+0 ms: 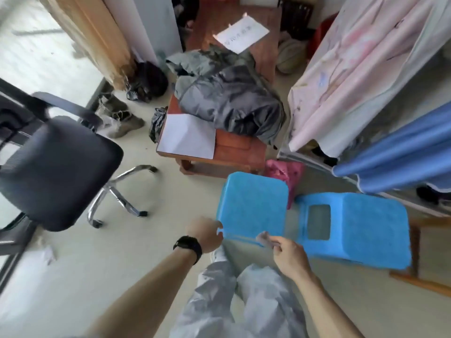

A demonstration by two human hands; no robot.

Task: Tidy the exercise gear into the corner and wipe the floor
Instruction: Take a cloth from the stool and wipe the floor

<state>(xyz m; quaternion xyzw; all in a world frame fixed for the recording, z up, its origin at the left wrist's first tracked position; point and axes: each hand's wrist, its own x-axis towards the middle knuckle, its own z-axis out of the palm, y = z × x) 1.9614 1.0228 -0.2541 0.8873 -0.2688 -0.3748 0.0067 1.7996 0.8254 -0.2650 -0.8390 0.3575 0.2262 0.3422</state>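
Cluttered room, pale floor (136, 276). Blue stool (253, 206) is just ahead of the legs (246, 303), beside a second stool (371, 230) tipped over. Left hand (205, 234) curls round its near corner, right hand (286, 252) pinches the near rim. Looks like light, stiff plastic, so a rim grip seems fine.

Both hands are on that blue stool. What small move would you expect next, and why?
Probably lift the blue stool and carry it aside. The left hand and right hand both grip its near edge, and with a second stool right beside it, the floor seems to need clearing before wiping.
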